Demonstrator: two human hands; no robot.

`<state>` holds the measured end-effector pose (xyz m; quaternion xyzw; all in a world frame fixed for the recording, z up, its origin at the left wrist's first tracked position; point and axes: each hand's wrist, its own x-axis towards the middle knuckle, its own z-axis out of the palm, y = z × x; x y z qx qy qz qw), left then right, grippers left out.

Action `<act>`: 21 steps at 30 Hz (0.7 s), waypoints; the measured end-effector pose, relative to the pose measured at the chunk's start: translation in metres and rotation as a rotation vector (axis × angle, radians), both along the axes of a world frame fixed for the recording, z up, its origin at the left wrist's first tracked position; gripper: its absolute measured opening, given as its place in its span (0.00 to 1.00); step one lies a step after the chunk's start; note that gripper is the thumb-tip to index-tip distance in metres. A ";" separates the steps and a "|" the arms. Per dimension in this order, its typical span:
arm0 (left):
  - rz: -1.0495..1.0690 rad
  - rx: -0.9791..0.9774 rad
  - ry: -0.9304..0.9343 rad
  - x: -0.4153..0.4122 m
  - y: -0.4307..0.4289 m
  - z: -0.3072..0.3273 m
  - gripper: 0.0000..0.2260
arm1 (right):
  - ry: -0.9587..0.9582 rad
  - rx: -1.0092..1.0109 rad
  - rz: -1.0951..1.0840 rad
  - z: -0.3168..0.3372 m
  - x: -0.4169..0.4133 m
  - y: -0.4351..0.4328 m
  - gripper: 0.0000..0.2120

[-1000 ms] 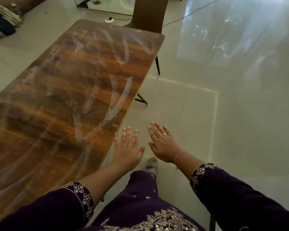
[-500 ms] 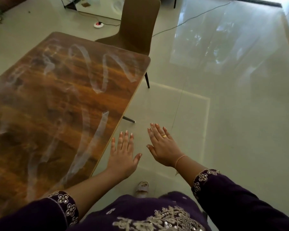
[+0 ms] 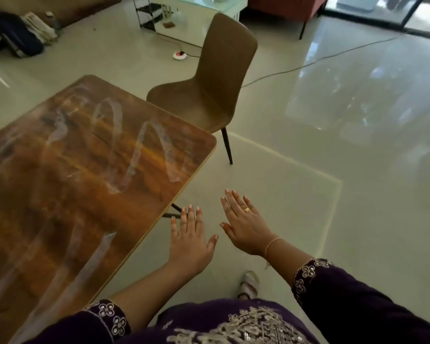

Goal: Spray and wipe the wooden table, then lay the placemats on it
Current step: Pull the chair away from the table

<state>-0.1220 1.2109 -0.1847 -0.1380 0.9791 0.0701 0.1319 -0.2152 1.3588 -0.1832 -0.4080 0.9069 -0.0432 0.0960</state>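
I am viewing a glossy, pale floor (image 3: 333,232) that is filling most of the room and reflecting window light. The wooden counter (image 3: 67,199) is occupying the left of the view, and its top is carrying whitish, curving streaks (image 3: 137,157). A brown chair (image 3: 209,95) is standing at the counter's far end, its seat just beside the corner. A cable (image 3: 308,63) is trailing across the floor behind the chair.

Both hands are hovering palm down over the floor, right of the counter's long edge. The left hand (image 3: 189,247) and the right hand (image 3: 246,228) are each showing a flat, spread grip that is holding nothing. A gold ring (image 3: 246,209) is sitting on a right finger.

Against the frame half a second ago, the camera is looking higher. The chair is now showing whole and the counter's corner is lying lower. The hands are keeping the same spread pose.
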 end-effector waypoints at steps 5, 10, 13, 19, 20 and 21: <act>0.073 -0.018 0.022 -0.059 0.020 0.000 0.36 | -0.008 0.027 0.067 0.006 -0.081 0.021 0.30; 0.155 -0.023 0.000 -0.102 0.025 -0.002 0.36 | 0.002 0.038 0.122 0.004 -0.145 0.018 0.30; 0.195 -0.018 0.026 -0.146 0.018 0.000 0.36 | -0.001 0.016 0.152 0.000 -0.188 0.004 0.30; 0.202 -0.036 0.053 -0.252 -0.005 -0.003 0.36 | -0.014 0.007 0.202 -0.002 -0.282 -0.023 0.30; 0.207 -0.034 0.049 -0.272 -0.009 -0.003 0.35 | -0.020 0.015 0.222 -0.003 -0.300 -0.027 0.30; 0.214 -0.031 0.042 -0.291 -0.013 -0.003 0.35 | -0.026 0.026 0.241 -0.003 -0.318 -0.031 0.30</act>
